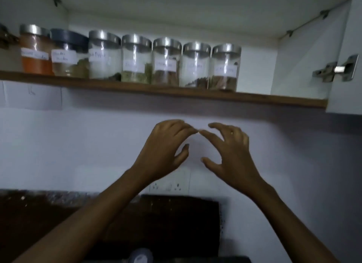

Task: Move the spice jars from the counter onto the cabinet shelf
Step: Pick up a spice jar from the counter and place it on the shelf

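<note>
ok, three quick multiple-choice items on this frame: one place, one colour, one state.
1. Where is the dark-lidded jar? A) second from left on the shelf B) far right C) in a hand
2. The leftmost jar's contents? A) green B) orange C) white
3. The hands? A) both hold jars B) one holds a lid C) both hold nothing
1 A: it stands beside the leftmost jar. 2 B: orange shows through the glass. 3 C: left hand and right hand are below the shelf, fingers spread, empty.

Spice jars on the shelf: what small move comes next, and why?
Probably lower the left hand and right hand toward the counter: both hold nothing, seven spice jars already stand on the shelf, and a round object below may be another.
</note>
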Tool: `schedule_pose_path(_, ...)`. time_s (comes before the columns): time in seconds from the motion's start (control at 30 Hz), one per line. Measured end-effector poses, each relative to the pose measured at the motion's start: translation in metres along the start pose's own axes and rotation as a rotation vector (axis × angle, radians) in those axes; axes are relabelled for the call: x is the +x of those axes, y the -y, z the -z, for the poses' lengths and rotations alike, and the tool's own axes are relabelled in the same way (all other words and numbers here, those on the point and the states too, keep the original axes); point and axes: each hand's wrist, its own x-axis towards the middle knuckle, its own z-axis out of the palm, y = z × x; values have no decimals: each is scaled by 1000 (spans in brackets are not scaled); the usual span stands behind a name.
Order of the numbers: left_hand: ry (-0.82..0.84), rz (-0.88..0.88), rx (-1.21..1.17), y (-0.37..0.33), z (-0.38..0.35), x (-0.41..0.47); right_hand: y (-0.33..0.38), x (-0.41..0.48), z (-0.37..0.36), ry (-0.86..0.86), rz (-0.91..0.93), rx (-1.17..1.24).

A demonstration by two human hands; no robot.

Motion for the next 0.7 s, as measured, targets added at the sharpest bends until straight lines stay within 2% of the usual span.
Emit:
schedule_pose_path(0.13,107,136,-59,-7,-18,-86,32,-65,-40,167,-45,133)
schedule_pose_path(0.27,300,229,-82,-1,-34,-153,54,-118,-78,420,-102,188)
schedule_pose_path(0.43,504,376,-143,0,-63,-230,85,-166,-129,633,-143,295)
schedule_pose_path(0.57,645,616,-200,-1,-86,-298,110,-201,-176,860,-174,382)
schedule_pose_path(0.7,978,914,-254,1,-104,-346,125,-228,-222,1001,-272,444)
